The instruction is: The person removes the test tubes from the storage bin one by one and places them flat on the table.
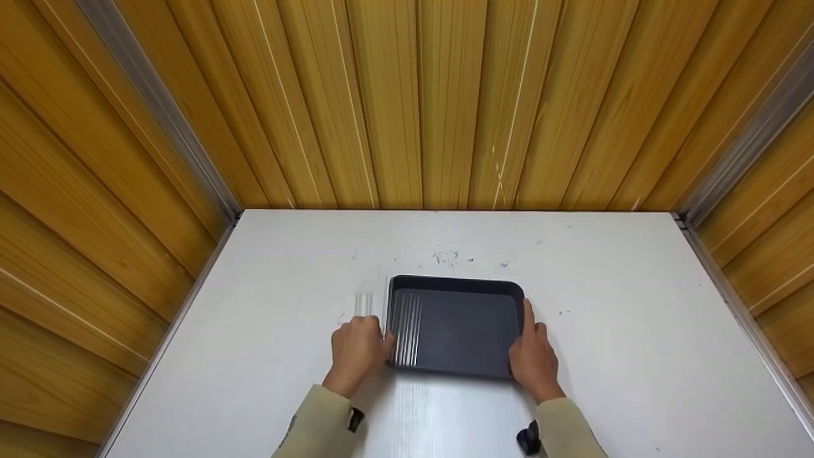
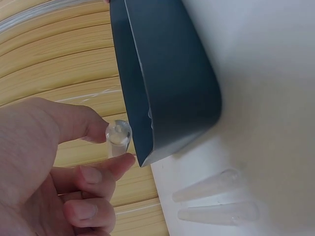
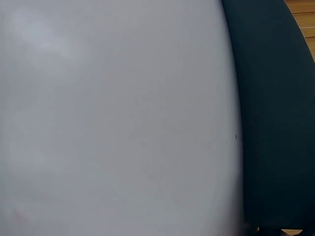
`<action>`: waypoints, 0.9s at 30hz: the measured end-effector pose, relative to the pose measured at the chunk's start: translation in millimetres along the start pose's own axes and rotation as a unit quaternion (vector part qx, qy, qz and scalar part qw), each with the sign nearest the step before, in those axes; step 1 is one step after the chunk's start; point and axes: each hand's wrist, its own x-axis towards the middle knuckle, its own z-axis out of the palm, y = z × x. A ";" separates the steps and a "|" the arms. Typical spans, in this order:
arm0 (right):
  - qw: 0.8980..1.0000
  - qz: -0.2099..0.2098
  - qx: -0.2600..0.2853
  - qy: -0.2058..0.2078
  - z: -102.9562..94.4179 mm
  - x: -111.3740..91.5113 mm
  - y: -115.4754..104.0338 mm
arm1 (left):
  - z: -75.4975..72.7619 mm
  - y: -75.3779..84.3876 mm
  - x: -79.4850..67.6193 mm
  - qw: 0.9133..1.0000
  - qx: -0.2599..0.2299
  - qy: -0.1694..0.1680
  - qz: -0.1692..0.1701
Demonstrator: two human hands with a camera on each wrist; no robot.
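Observation:
A dark rectangular baking tray (image 1: 470,331) lies on the white table. Several clear test tubes (image 1: 408,327) stand in a row along the inside of its left part, side by side and lengthwise. At the tray's left rim my left hand (image 1: 359,348) pinches another clear test tube (image 2: 118,133) between thumb and index finger, its rounded end facing the left wrist camera. Two more test tubes (image 2: 216,199) lie on the table just left of the tray. My right hand (image 1: 534,359) holds the tray's right wall, index finger stretched along the outside and thumb at the rim.
The white table (image 1: 636,305) carries small dark marks. Wood-patterned panels (image 1: 445,102) rise behind it and on both sides, with metal posts at the corners. A black device (image 1: 529,439) sits at the right sleeve's cuff.

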 end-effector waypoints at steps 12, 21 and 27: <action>1.000 0.000 0.000 -0.001 -0.8 -1.2 0.2 | 1.9 -3.7 -0.4 1.000 0.002 -0.010 -0.010; 1.000 0.007 0.004 -0.011 -0.4 0.9 0.4 | 1.7 -7.5 -2.0 1.000 -0.008 0.000 -0.008; 1.000 0.008 0.005 -0.016 -0.3 0.6 1.9 | 0.7 -9.5 -3.6 1.000 0.001 -0.001 -0.012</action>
